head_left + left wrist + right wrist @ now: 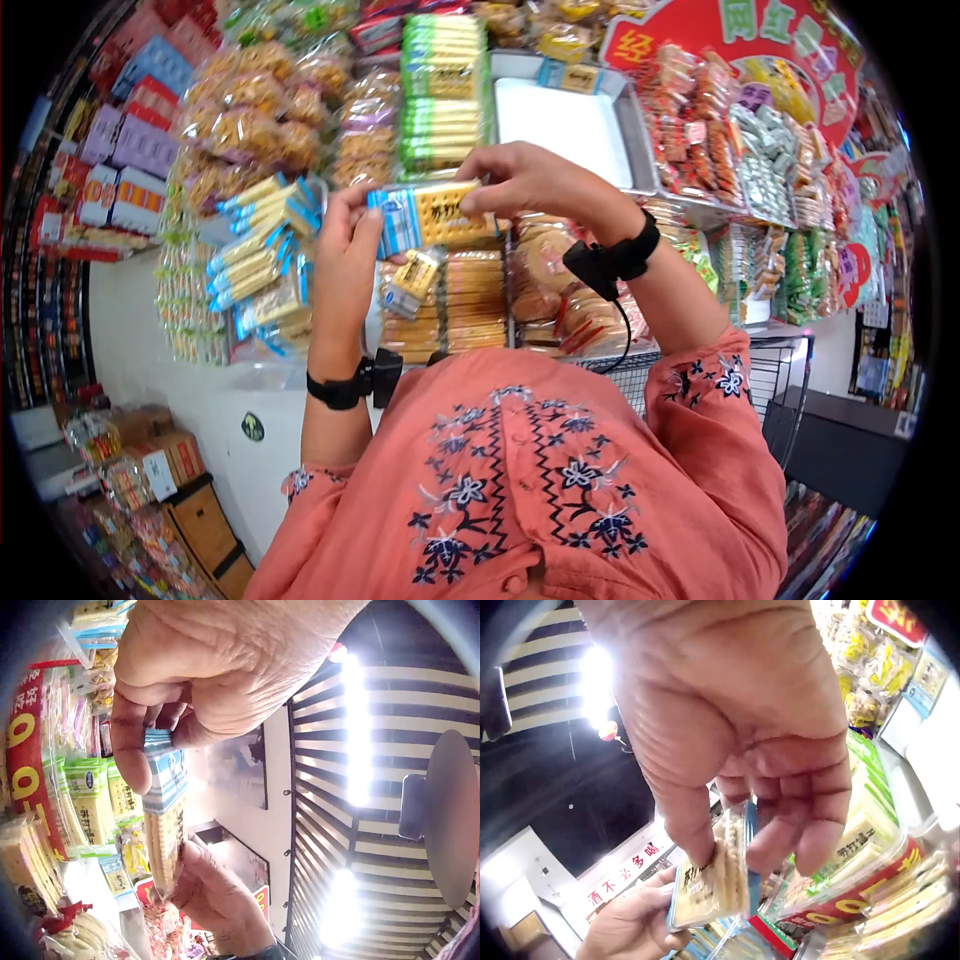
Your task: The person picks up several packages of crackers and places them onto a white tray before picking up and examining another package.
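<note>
A pack of crackers [430, 216] in clear wrap with a blue striped end is held up over the display bins. My left hand [345, 245] pinches its blue end between thumb and fingers. At the other end, my right hand [545, 185] grips the pack with thumb and fingertips. The left wrist view shows the stacked crackers edge-on in the pack [165, 817], between the left hand [225, 667] above and the right hand [221, 900] below. In the right wrist view the thumb of my right hand [735, 727] lies on the printed face.
Similar blue-ended packs [262, 250] fill a bin at the left. Green-wrapped cracker packs [445, 90] stand behind. A white-bottomed tray [560, 130] holds a blue-ended pack [572, 77] at its back edge. A small cracker pack [412, 278] lies on stick-shaped snacks [475, 300]. A wire cart [635, 380] is at front right.
</note>
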